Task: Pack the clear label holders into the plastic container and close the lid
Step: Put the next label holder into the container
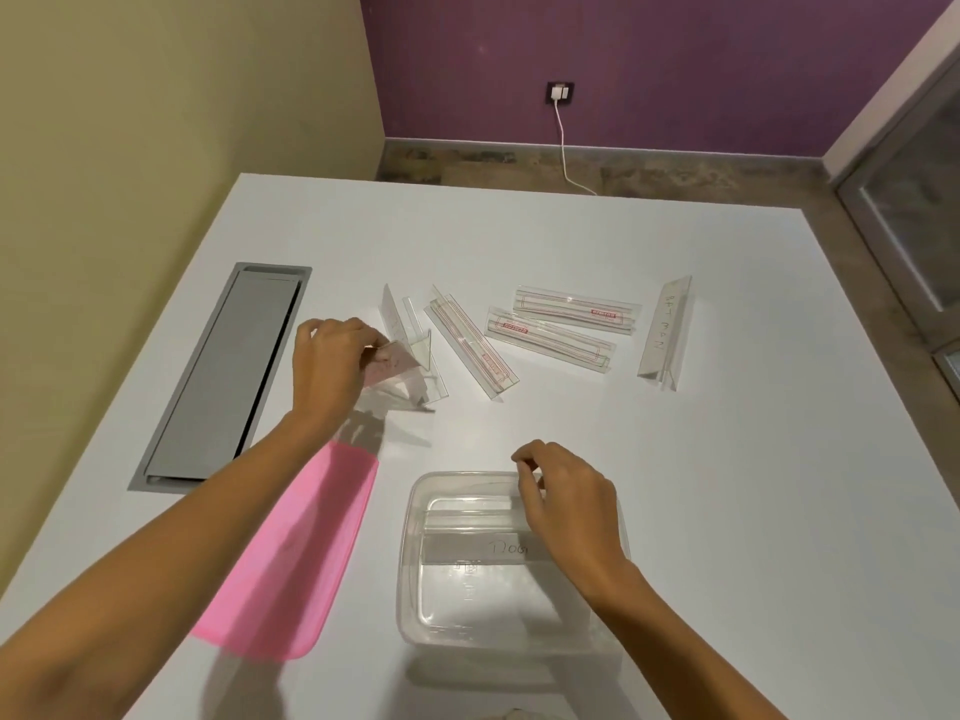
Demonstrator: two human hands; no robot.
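Note:
A clear plastic container (410,563) stands open near the table's front, with one label holder marked in handwriting (467,550) lying inside it. My right hand (566,501) hovers over the container's far right part, fingers pinched at the holder's end. My left hand (332,366) grips a clear label holder (400,371) lifted off the table. Several more holders lie beyond: one (470,345) slanted in the middle, two with red print (576,306) (550,340), and one (667,330) at the right. The pink lid (291,553) lies left of the container, under my left forearm.
A grey cable hatch (223,376) is set into the white table (727,511) at the left. Beyond the table's far edge are a purple wall, a socket with a white cable (563,142), and a glass door at the right.

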